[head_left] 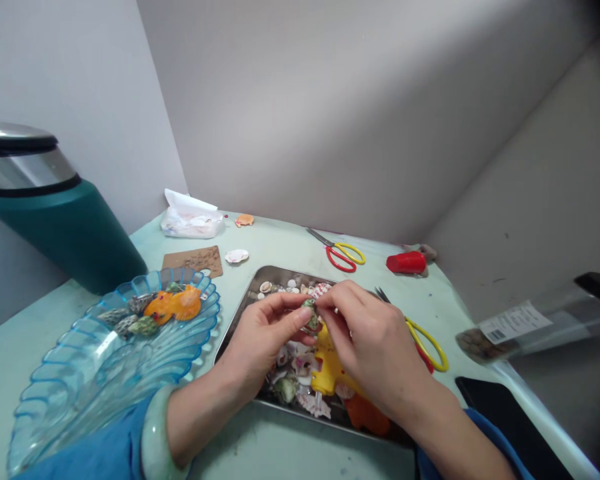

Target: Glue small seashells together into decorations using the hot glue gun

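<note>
My left hand [257, 337] is closed, thumb and fingers pinching a small green speckled seashell [310, 315]. My right hand [373, 333] is pinched at the top of that shell; its fingertips meet there, and whatever lies between them is too small to make out. Both hands are above a metal tray [234, 325]. In it lie white and pinkish shells [304, 363], a green shell [285, 388], a yellow plastic piece [325, 377] and an orange piece [365, 415], partly covered by my right hand.
A blue scalloped dish [180, 353] on the left holds dark and green shells and an orange figure [175, 305]. Behind it stands a teal bottle [75, 233]. Scissors [340, 255], a tissue pack [193, 220], a red object [406, 263] and a black phone-like slab [510, 420] lie around.
</note>
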A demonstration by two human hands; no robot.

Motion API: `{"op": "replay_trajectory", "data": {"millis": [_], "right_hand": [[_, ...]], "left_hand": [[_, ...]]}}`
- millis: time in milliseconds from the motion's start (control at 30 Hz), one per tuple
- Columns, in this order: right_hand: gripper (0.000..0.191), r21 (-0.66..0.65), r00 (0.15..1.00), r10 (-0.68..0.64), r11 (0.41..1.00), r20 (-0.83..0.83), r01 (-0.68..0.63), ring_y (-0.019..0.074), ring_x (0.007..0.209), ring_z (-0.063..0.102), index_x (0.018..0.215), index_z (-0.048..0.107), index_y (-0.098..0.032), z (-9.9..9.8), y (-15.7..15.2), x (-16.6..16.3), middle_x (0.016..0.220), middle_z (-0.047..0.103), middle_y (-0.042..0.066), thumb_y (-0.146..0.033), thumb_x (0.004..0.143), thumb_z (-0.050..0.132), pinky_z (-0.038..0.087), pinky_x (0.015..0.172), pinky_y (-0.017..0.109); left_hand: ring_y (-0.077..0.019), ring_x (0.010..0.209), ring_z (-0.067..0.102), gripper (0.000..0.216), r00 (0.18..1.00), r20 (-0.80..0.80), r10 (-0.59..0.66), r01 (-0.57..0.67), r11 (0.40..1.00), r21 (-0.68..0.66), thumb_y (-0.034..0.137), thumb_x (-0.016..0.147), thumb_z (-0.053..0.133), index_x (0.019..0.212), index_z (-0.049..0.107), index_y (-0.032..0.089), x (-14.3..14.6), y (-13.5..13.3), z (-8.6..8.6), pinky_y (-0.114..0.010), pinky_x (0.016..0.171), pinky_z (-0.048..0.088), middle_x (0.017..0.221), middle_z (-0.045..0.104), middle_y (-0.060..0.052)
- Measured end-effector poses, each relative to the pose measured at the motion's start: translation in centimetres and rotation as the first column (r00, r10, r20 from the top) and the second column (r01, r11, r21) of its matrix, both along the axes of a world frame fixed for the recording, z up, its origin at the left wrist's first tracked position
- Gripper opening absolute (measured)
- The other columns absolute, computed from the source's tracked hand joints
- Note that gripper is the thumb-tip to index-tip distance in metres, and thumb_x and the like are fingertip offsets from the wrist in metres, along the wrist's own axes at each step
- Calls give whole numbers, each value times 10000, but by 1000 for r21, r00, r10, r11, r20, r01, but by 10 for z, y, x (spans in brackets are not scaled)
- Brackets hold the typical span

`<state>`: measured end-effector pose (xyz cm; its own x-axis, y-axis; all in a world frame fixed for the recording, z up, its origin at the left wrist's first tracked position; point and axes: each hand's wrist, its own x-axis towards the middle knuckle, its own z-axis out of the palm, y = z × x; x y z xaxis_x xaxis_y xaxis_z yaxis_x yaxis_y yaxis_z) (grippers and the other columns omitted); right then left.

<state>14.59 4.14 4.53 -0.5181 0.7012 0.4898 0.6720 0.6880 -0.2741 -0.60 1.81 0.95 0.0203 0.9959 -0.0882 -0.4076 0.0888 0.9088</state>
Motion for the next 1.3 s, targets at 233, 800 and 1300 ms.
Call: {"op": "replay_trajectory", "data": {"millis": [233, 800, 1300], "right_hand": [[111, 37, 988, -26, 999, -152, 32, 143, 693, 552, 898, 627, -183, 18, -4, 11, 893, 589, 43, -155, 890, 520, 424, 629, 278], [140, 92, 998, -26, 996, 50, 21, 139, 602, 513, 810, 579, -159, -3, -1, 1, 811, 570, 39, -167, 893, 466, 373, 544, 270], [95, -151, 987, -51, 988, -152, 28, 144, 681, 522, 819, 572, -195, 10, 5, 8, 794, 594, 6, -159, 889, 519, 372, 618, 283]], "left_hand": [[-109, 688, 631, 236, 1000, 22, -5, 5, 1000, -4, 277, 723, 738, 942, 707, 194, 0, -2, 1, -251, 660, 551, 974, 684, -40], [-134, 786, 623, 234, 998, 37, -41, 39, 998, 38, 256, 745, 723, 966, 706, 185, -1, 0, -2, -266, 711, 556, 945, 676, -40], [-133, 829, 605, 205, 993, 113, -43, 43, 999, 3, 218, 766, 701, 970, 681, 201, -1, 0, 2, -291, 771, 549, 987, 645, -23]]}}
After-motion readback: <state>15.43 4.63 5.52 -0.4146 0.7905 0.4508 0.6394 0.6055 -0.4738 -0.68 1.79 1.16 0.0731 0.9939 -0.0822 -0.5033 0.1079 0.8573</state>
